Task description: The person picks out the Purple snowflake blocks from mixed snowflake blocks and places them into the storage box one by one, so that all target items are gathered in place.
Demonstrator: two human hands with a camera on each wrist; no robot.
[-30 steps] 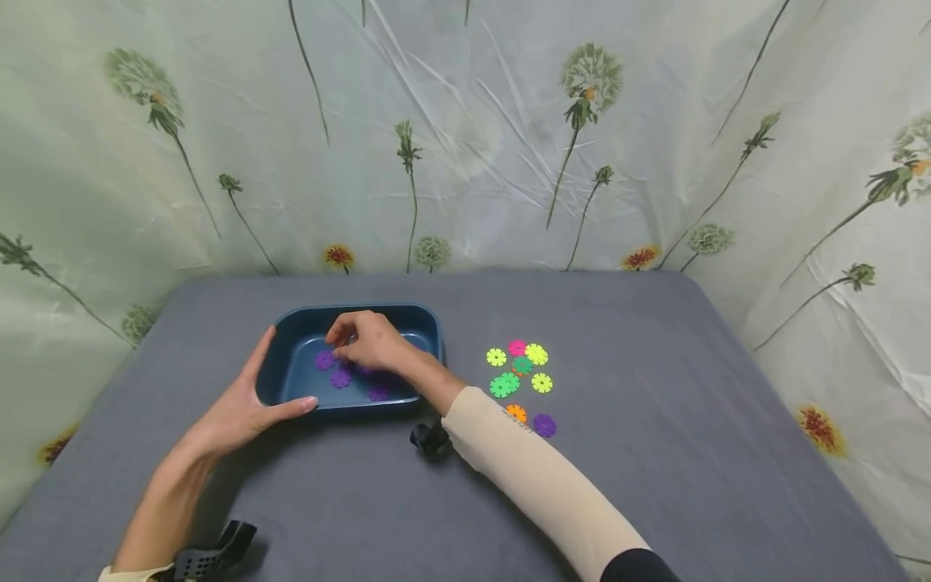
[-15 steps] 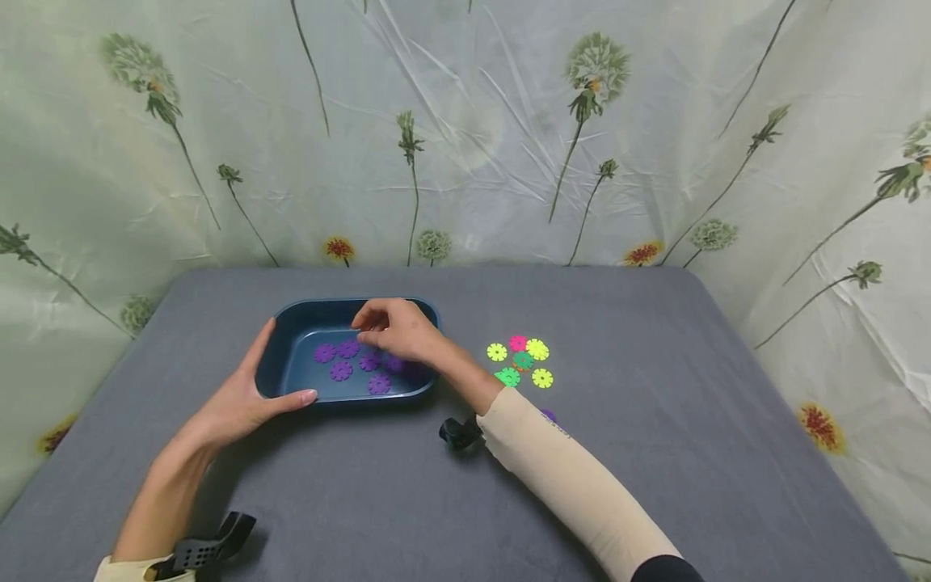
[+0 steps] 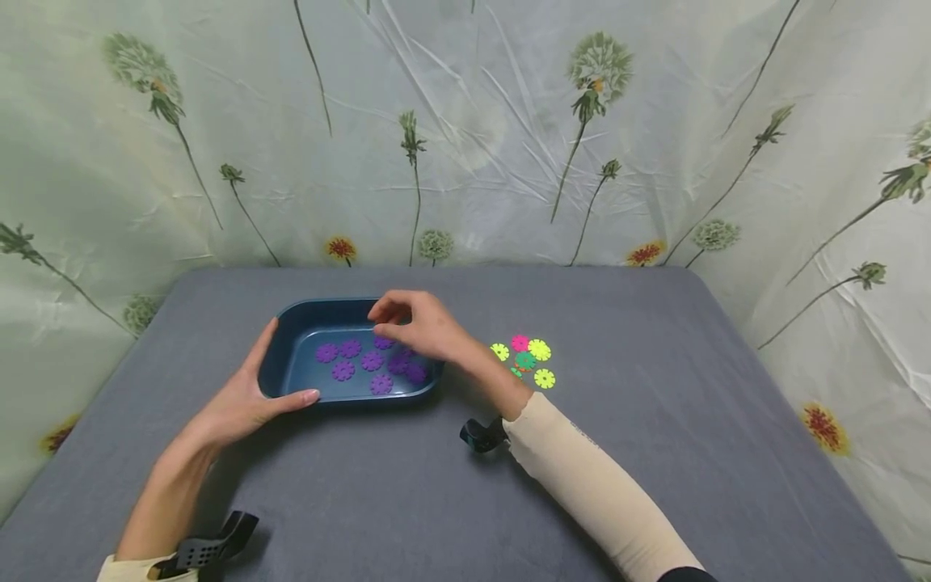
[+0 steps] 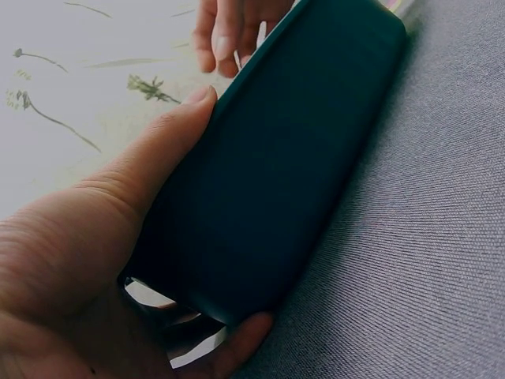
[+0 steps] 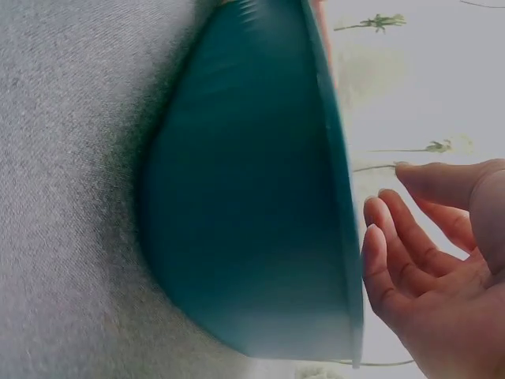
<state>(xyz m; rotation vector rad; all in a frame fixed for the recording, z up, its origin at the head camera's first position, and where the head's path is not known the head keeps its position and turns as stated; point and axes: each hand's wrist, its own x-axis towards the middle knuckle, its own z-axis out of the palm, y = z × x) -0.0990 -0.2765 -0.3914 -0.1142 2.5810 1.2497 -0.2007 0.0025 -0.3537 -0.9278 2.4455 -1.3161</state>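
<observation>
My left hand [image 3: 240,396] grips the left end of a dark blue rectangular tray [image 3: 289,343], thumb along the near side and fingers round the end. The left wrist view has the thumb at the rim and a fingertip low by the tray's base. Several purple snowflake discs [image 3: 343,370] lie flat on the tray's floor, some overlapping toward the right. Over the tray's right end hovers my right hand [image 3: 422,323], its fingers loosely bent. In the right wrist view, this hand [image 5: 434,276] is beside the rim with nothing visible between thumb and fingers.
Right of the tray, a loose group of discs lies on the grey cloth [image 3: 640,404]: yellow [image 3: 545,378], green [image 3: 524,360] and pink [image 3: 520,343]. My right forearm [image 3: 582,461] crosses in front of part of that group. A flower-print curtain [image 3: 480,162] hangs behind the table.
My right hand has risen and drawn back from the tray's middle to its right end, uncovering more purple discs. The left hand keeps its hold on the tray.
</observation>
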